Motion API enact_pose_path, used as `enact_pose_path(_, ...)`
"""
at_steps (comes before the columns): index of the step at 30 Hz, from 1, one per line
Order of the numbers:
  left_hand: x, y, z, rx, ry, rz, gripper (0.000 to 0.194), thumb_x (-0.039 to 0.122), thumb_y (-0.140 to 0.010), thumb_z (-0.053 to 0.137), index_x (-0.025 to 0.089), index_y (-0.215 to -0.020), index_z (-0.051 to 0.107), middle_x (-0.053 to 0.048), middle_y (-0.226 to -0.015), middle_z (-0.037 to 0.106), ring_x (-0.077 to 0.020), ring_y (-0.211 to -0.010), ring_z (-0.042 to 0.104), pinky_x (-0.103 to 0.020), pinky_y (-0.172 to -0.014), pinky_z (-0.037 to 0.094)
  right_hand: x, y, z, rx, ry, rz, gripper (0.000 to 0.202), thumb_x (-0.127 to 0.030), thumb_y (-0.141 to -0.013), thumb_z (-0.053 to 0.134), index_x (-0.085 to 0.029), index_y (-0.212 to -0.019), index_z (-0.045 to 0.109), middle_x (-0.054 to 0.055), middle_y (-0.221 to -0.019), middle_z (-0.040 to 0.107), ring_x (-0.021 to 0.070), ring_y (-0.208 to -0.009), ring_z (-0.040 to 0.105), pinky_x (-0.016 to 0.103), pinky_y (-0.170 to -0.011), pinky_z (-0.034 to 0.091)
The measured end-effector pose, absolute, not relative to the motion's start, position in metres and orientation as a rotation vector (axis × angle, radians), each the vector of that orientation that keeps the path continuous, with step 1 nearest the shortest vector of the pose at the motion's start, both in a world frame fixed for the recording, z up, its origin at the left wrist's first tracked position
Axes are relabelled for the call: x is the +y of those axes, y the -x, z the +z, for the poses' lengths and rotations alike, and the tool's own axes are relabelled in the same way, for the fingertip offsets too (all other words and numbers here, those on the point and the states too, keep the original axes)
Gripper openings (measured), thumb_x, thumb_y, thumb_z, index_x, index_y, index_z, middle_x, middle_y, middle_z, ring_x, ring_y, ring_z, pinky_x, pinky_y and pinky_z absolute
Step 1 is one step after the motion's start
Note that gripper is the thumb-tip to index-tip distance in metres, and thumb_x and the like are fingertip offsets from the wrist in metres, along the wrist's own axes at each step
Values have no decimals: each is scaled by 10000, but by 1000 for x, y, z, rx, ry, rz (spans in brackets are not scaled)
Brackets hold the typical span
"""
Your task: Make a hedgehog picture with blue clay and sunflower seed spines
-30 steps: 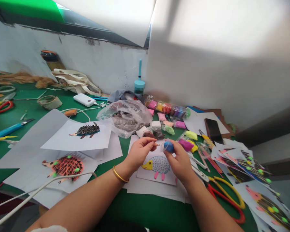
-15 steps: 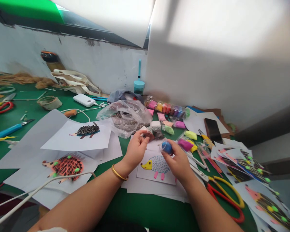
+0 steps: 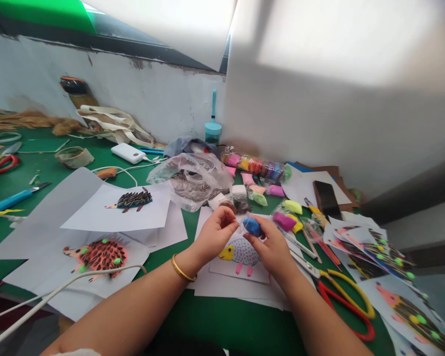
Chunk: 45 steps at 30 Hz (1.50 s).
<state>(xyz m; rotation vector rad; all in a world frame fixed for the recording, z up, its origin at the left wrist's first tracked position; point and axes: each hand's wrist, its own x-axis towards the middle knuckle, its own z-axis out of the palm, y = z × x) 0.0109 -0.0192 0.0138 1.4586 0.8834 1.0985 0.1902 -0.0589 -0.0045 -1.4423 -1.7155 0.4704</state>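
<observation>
Blue lump (image 3: 252, 227), one, in a clear wrapper (image 3: 245, 221), sits in the right hand (image 3: 275, 247), pinched between thumb and forefinger, off the table. Left hand (image 3: 215, 238): fingers curled, thumb and forefinger tips close together just beside the wrapper; can't tell if they touch or pinch anything. Gold bracelet, one (image 3: 181, 269), on the left wrist.

Below the fingers of both hands: one hedgehog drawing (image 3: 244, 250), yellow face, scaly-patterned body, two pink feet clearly visible, right side partly covered by the right hand. It lies on white sheets (image 3: 230, 289), number unclear.

Just beyond the right fingers: one magenta packet (image 3: 284, 222), one yellow packet (image 3: 296, 224) touching it, one lime packet (image 3: 292, 206). More small packets past the left fingertips, overlapping, no sure count. Farther out, one clear bag of seeds (image 3: 193, 183).

Right of the right hand's fingers: one big pair of scissors (image 3: 348, 296), red and yellow handles; one phone (image 3: 327, 199), well apart; a pile of hedgehog pictures (image 3: 378, 252), overlapped, uncountable.

Left of the left fingers: two hedgehog pictures, one dark-spined (image 3: 135, 198), one red (image 3: 106, 258). Farther off: one white power bank (image 3: 128, 153), one blue cutter (image 3: 13, 200).
</observation>
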Motion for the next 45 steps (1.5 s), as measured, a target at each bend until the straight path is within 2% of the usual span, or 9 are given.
enact_pose_path(5, -20, -9, 10, 963, -1657, 1101, 33, 193, -833, 567, 182, -802, 573, -1, -795, 597, -136, -757, 554, -265, -710, 448, -58, -191, -4, -1773, 1378, 464, 363, -411, -885, 642, -251, -1208, 607, 101, -1158, 659, 286, -1063, 601, 463, -897, 503)
enact_pose_path(11, -20, -6, 7, 1135, -1948, 1097, 143, 124, -836, 533, 193, -879, 651, -31, -869, 665, -167, -816, 601, -286, -730, 472, -60, -187, -2, -1814, 1331, 485, 344, -346, -886, 649, -266, -1218, 601, 87, -1152, 652, 276, -1080, 592, 441, -905, 502)
enact_pose_path(18, -14, -3, 8, 1008, -2051, 1011, 234, 223, -905, 547, 187, -1076, 702, -74, -983, 678, -195, -942, 631, -329, -864, 503, -59, -187, -4, -1784, 1426, 511, 406, -322, -870, 648, -237, -1258, 570, 92, -1214, 644, 273, -1110, 593, 428, -938, 483)
enact_pose_path(22, -10, -2, 3, 978, -2024, 918, 256, 254, -900, 572, 209, -1113, 707, -60, -992, 686, -189, -938, 634, -318, -872, 498, -57, -191, -4, -1751, 1525, 546, 399, -313, -839, 669, -213, -1210, 563, 87, -1157, 659, 260, -1013, 619, 408, -884, 491)
enact_pose_path(26, -8, -2, 1, 997, -2000, 842, 240, 247, -867, 609, 223, -1075, 726, -42, -981, 709, -195, -926, 640, -304, -847, 483, -56, -193, -2, -1810, 1483, 544, 268, -284, -832, 665, -213, -1083, 604, 70, -1040, 668, 248, -948, 612, 383, -835, 486)
enact_pose_path(36, -12, -5, 8, 1089, -1888, 788, 150, 331, -779, 727, 220, -865, 781, -9, -778, 700, -166, -738, 617, -260, -667, 442, -58, -188, 4, -1856, 1445, 629, 106, -285, -852, 667, -232, -942, 683, 45, -920, 692, 233, -899, 622, 371, -813, 477)
enact_pose_path(38, -11, -5, 8, 1094, -1876, 842, 141, 323, -770, 735, 213, -847, 778, -16, -773, 692, -169, -750, 617, -265, -680, 449, -58, -189, 4, -1807, 1438, 637, 190, -293, -819, 700, -235, -999, 684, 58, -989, 695, 236, -911, 621, 372, -802, 488)
enact_pose_path(42, -7, -3, 8, 1064, -1726, 979, 153, 298, -784, 714, 200, -887, 770, -40, -873, 720, -184, -827, 646, -281, -759, 489, -57, -197, 6, -1555, 1457, 807, 580, -345, -757, 748, -247, -1299, 562, 87, -1158, 667, 220, -862, 637, 360, -717, 524)
enact_pose_path(45, -6, -3, 6, 1041, -1617, 1017, 184, 301, -799, 691, 183, -921, 763, -59, -939, 727, -197, -874, 662, -299, -803, 508, -56, -201, 8, -1416, 1378, 1009, 492, -418, -838, 653, -233, -1284, 563, 54, -981, 698, 213, -824, 669, 371, -728, 542)
